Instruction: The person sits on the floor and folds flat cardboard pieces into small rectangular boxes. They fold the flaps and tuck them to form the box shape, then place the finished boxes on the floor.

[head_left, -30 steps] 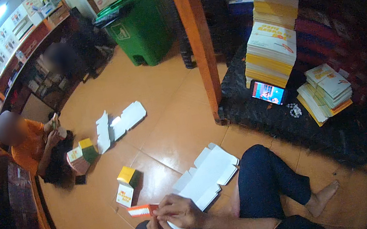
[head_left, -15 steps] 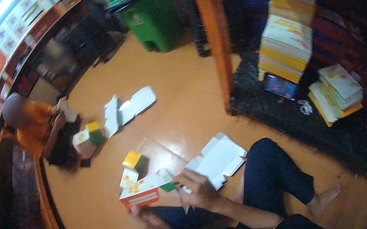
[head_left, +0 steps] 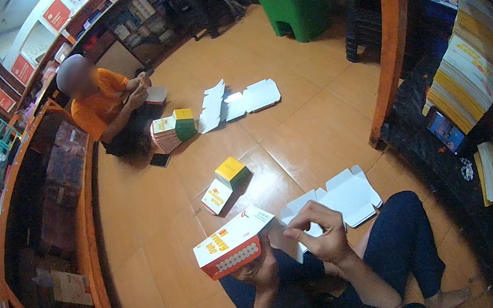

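Folding a carton (head_left: 234, 243) at six o'clock above my lap, I grip its underside with my left hand (head_left: 258, 272) while my right hand (head_left: 321, 236) pinches its end flap. Flat blanks (head_left: 339, 196) lie at three o'clock; a co-worker (head_left: 109, 105) sits at eleven.

1 head-worn fisheye view looks steeply down, close over the floor (head_left: 321, 135).

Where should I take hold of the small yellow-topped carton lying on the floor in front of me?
Grip the yellow-topped carton across its two long side walls, coming from above. It lies tipped on its side on the floor, apart from the flat white blanks, so the long faces look free. Both hands are busy with the orange-and-white box.
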Motion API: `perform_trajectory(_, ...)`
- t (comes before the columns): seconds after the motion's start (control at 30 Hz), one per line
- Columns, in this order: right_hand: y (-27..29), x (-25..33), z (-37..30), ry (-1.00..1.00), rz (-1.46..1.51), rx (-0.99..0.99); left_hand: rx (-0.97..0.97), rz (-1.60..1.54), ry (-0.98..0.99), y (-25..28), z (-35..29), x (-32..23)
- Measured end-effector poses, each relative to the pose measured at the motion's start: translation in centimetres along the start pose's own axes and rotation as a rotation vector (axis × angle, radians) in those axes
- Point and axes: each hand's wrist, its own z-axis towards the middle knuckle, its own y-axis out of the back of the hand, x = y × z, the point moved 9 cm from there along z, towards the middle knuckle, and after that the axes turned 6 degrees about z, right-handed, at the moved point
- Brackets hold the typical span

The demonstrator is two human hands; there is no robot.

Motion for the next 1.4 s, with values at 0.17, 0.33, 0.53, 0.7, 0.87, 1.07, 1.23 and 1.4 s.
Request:
perform_trajectory(0.17, -1.1, 0.0, -0.4, 0.059, 0.003, -0.019, 0.09, -0.106, 0.162, -1.3, -2.3, 1.5)
perform_trajectory(0.33, -0.1, -0.2, -0.1, 0.069, 0.006, -0.022, 0.255, -0.114, 0.148, -2.0, -3.2, 3.5)
perform_trajectory(0.53, -0.6, -1.3, -0.3, 0.027, 0.12, 0.01, 0.369, -0.264, 0.321, -1.9, -3.9, 6.6)
perform_trajectory(0.7, -2.1, -0.8, -1.1, 0.267, -0.276, 0.07, 0.394, -0.242, 0.331, -2.4, -4.1, 5.9)
perform_trajectory(0.87, -5.6, -3.8, -2.1, 0.135, -0.451, 0.246, 0.411, -0.167, 0.341, -3.4, -3.4, 4.2)
perform_trajectory(1.07, -2.4, -5.4, -0.7, -0.081, -0.146, 0.203, 0.811, -0.093, 0.103, -4.1, -2.6, 0.9)
perform_trajectory(1.23, 0.0, -5.5, -0.3, -0.214, 0.02, 0.103, 0.917, -0.244, 0.065, -4.1, -2.8, 1.0)
perform_trajectory(1.4, -0.3, -2.7, -0.4, -0.046, -0.032, -0.041, 0.62, -0.383, 0.391, -4.4, -3.6, 5.6)
